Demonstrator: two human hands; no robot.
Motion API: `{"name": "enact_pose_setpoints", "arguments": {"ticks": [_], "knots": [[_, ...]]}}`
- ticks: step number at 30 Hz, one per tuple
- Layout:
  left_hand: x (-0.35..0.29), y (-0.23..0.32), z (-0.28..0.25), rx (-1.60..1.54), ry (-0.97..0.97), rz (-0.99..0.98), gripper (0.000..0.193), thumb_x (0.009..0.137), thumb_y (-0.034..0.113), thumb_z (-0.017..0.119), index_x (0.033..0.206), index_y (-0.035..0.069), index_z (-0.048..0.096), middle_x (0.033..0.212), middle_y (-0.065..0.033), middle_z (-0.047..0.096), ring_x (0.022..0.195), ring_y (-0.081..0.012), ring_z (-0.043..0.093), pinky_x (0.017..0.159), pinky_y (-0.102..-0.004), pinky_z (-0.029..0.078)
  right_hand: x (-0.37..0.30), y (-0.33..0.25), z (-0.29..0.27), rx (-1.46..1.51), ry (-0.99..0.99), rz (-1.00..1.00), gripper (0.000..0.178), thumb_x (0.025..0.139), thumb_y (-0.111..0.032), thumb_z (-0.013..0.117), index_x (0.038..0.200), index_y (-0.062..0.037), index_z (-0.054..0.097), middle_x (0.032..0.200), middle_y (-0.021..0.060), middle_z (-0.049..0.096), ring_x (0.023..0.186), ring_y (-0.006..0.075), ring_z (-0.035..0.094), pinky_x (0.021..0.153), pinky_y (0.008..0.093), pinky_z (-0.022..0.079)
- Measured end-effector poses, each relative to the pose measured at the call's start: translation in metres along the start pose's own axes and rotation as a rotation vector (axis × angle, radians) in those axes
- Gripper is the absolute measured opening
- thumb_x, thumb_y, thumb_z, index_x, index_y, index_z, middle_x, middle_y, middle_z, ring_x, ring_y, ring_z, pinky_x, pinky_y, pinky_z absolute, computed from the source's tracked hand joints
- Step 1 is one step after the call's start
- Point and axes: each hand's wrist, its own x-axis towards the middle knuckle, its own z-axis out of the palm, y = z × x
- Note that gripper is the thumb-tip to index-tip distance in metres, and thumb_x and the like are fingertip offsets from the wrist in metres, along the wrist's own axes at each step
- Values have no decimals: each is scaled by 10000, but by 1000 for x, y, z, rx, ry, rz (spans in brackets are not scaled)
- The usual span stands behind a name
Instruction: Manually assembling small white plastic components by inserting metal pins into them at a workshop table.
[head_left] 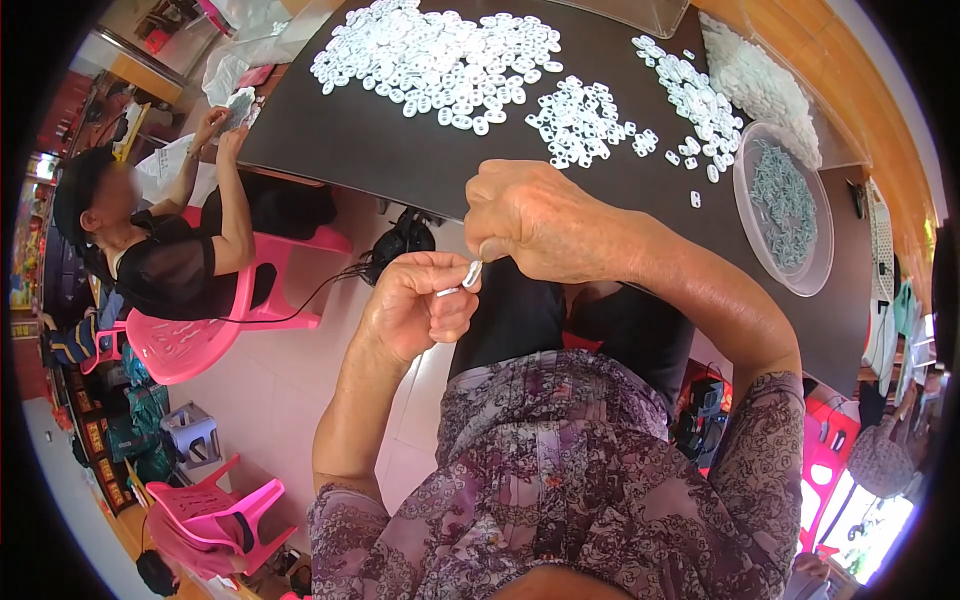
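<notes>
My left hand (408, 305) is closed in front of the table edge, pinching a small white oval plastic piece (472, 273) between thumb and fingers. A second white bit (446, 292) shows lower between those fingers. My right hand (545, 220) is curled just above and to the right, its thumb tip right at the upper end of the white piece. Whatever the right fingers grip is hidden or too small to name. Beyond the hands, a small pile of white oval pieces with dark slots (577, 120) lies on the dark table (375, 150).
A large heap of similar white pieces (430, 55) spreads at the far left, with another group (700, 100) at the right. A clear round tub (745, 200) holds small grey-green parts. Left of the table, a co-worker (165, 220) sits on a pink chair (190, 345).
</notes>
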Motion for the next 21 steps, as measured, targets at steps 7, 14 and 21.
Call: {"name": "enact_pose_setpoints", "arguments": {"ticks": [7,14,21], "knots": [[0,0,-1,-24,-4,-3,182,861,86,549,796,-82,573,477,-13,330,404,-96,288,369,-241,187,-1,-1,3,36,40,33,68,642,-6,608,612,-45,561,626,54,438,679,239,461,587,351,386],[-1,1,-2,-25,-14,2,180,862,86,545,795,-79,572,477,-13,331,405,-95,290,368,-240,189,0,-5,-1,-64,23,4,86,636,8,609,602,-40,547,638,55,443,688,241,461,578,347,386],[1,1,-3,-30,-14,-4,180,864,86,543,795,-78,570,478,-10,326,407,-94,291,368,-237,190,-1,-5,-1,-81,31,6,91,648,0,630,622,-36,551,665,62,455,701,239,468,585,350,393]]}}
